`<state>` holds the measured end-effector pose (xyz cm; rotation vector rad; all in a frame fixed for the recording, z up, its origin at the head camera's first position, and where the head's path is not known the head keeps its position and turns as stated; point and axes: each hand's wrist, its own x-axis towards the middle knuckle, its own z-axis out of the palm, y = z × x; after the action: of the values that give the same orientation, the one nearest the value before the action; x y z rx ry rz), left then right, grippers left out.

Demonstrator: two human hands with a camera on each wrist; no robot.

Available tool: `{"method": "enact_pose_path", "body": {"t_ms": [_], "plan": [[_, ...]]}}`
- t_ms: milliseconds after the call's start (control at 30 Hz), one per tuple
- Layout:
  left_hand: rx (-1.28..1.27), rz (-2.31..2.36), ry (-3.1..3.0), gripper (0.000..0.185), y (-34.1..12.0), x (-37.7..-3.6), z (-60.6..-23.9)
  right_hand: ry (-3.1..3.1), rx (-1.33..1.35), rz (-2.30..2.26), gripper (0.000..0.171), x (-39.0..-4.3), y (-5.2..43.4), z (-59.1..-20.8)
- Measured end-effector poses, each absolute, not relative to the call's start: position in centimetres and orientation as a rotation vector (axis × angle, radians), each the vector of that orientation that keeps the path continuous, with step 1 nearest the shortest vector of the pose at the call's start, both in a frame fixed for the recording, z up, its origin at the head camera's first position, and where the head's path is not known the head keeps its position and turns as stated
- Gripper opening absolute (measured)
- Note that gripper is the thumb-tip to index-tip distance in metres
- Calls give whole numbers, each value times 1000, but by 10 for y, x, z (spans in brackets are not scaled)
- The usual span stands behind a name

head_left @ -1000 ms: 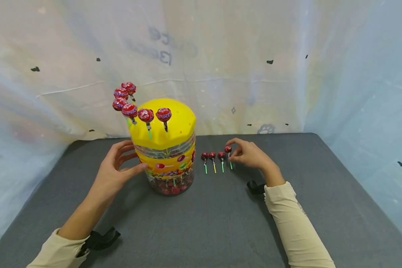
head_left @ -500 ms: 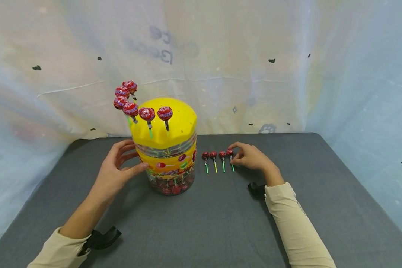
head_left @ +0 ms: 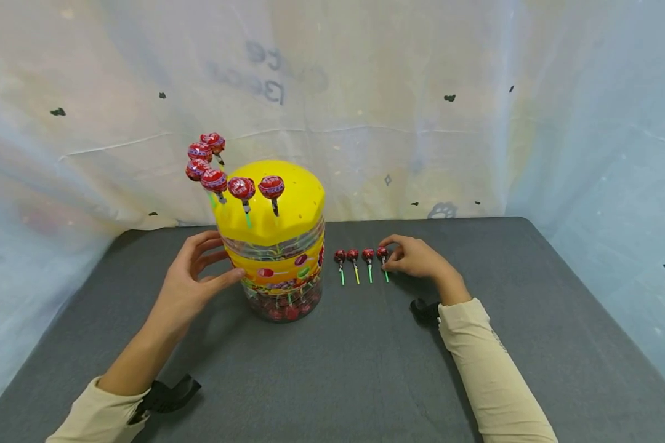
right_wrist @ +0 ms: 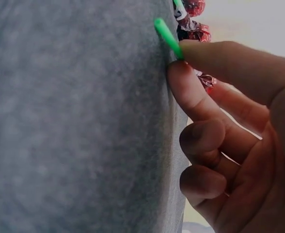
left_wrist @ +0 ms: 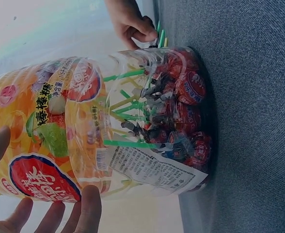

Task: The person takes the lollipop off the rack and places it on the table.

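Note:
A clear jar [head_left: 288, 301] of wrapped lollipops stands on the table, with an orange printed label and a yellow lid [head_left: 290, 184]. My left hand [head_left: 185, 277] holds the jar's left side, thumb in front and fingers spread behind; the left wrist view shows these fingers [left_wrist: 89, 206] against the label. To the jar's right, my right hand [head_left: 418, 257] pinches a red lollipop [head_left: 383, 252] by its green stick [right_wrist: 167, 39] between thumb and index finger, low at the tabletop. Three similar lollipops [head_left: 368, 253] lie in a row just left of it, sticks toward me.
Several red lollipops [head_left: 241, 187] stick up along the left and front edge of the lid. A grey cloth covers the table [head_left: 343, 369]; a pale curtain [head_left: 366, 111] hangs behind it. Black straps [head_left: 169, 394] hang at both wrists.
Over the last second my right hand has lowered the lollipop slightly down and right, level with the row. The left hand and the jar have stayed in place.

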<state>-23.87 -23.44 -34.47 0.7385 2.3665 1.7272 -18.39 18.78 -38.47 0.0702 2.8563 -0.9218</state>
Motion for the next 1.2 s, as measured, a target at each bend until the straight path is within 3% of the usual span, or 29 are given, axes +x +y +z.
{"method": "enact_pose_path", "body": {"t_ms": [933,1200], "plan": [[721,1755,2357,69,-234,-237,-347,2869,61,-794,54,-184,192,-377],[712,1764,2352,69,-233,-236,-346,2960,-83,-861,52,-176,175,-350]]}}
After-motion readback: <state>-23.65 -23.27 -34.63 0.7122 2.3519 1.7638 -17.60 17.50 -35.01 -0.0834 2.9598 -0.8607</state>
